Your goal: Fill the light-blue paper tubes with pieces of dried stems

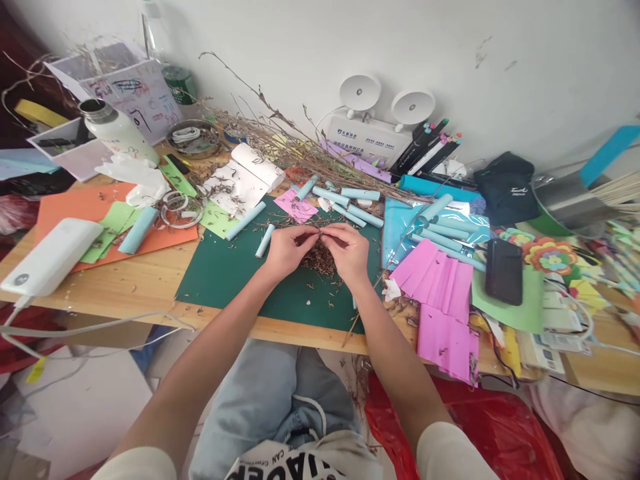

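Over the dark green cutting mat (225,273), my left hand (291,252) and my right hand (346,250) meet fingertip to fingertip. Both are closed in a pinch. What sits between the fingertips is too small to make out, perhaps hidden by them. Right below lies a pile of brown dried plant bits (320,261). Just left of my left hand is a short light-blue paper tube (265,241). Several more blue paper tubes (350,212) lie beyond my hands, beside a pink paper piece (296,205) with crumbs on it.
Dry twigs (300,157) stretch across the back. At the right are pink paper strips (435,273), a black phone-like object (504,272) and blue tubes on a plastic packet (397,233). A white power bank (53,257) and white bottle (117,130) stand left.
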`<action>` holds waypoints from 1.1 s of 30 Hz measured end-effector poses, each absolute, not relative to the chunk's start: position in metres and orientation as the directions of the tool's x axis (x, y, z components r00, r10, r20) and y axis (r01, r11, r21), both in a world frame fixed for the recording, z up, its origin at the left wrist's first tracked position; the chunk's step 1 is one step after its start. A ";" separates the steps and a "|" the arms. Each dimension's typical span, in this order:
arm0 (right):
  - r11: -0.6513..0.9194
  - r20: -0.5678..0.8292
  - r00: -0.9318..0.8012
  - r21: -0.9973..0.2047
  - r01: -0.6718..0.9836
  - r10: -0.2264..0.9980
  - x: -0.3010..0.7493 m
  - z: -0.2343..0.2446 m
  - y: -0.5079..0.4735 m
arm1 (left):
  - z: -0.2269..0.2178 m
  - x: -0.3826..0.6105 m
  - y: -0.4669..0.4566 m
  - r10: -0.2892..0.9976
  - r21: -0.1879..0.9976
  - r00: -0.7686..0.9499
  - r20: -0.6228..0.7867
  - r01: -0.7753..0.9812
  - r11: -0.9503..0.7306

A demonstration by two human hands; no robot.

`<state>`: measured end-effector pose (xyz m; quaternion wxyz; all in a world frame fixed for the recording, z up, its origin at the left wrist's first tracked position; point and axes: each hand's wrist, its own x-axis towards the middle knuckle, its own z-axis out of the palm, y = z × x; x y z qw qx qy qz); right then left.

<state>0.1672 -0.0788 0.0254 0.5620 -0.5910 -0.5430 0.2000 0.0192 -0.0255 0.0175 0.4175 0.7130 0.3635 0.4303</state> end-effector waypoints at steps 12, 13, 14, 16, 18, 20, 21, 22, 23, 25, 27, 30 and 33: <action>0.189 0.287 0.465 -0.950 0.247 0.837 0.163 0.028 -0.078 | 0.018 0.019 -0.024 0.903 0.905 0.303 0.304 0.204 -0.373; 0.185 0.291 0.461 -0.948 0.261 0.838 0.163 0.028 -0.078 | 0.018 0.019 -0.024 0.901 0.911 0.319 0.292 0.195 -0.364; 0.182 0.301 0.454 -0.941 0.286 0.839 0.163 0.028 -0.079 | 0.018 0.019 -0.024 0.897 0.916 0.340 0.282 0.183 -0.358; 0.186 0.337 0.419 -0.914 0.360 0.843 0.161 0.030 -0.080 | 0.017 0.019 -0.023 0.887 0.925 0.375 0.270 0.155 -0.347; 0.205 0.373 0.366 -0.883 0.422 0.852 0.160 0.031 -0.082 | 0.015 0.019 -0.023 0.887 0.935 0.380 0.262 0.130 -0.331; 0.220 0.387 0.318 -0.864 0.452 0.866 0.160 0.032 -0.082 | 0.014 0.018 -0.022 0.895 0.943 0.370 0.248 0.119 -0.311; 0.225 0.389 0.303 -0.860 0.459 0.870 0.160 0.032 -0.082 | 0.014 0.017 -0.022 0.900 0.946 0.363 0.242 0.117 -0.301; 0.230 0.393 0.295 -0.857 0.461 0.871 0.160 0.032 -0.082 | 0.014 0.017 -0.022 0.904 0.949 0.355 0.237 0.116 -0.294; 0.237 0.399 0.293 -0.855 0.461 0.869 0.160 0.032 -0.082 | 0.014 0.017 -0.022 0.907 0.951 0.350 0.233 0.116 -0.288; 0.252 0.416 0.301 -0.852 0.458 0.858 0.160 0.031 -0.082 | 0.014 0.017 -0.022 0.911 0.952 0.346 0.224 0.120 -0.280; 0.259 0.426 0.306 -0.848 0.462 0.851 0.161 0.030 -0.083 | 0.014 0.018 -0.023 0.908 0.947 0.353 0.226 0.137 -0.289; 0.229 0.418 0.343 -0.850 0.474 0.841 0.164 0.031 -0.084 | 0.015 0.018 -0.022 0.905 0.930 0.346 0.250 0.175 -0.323; 0.182 0.395 0.401 -0.862 0.474 0.826 0.169 0.032 -0.083 | 0.016 0.016 -0.020 0.909 0.909 0.308 0.280 0.221 -0.354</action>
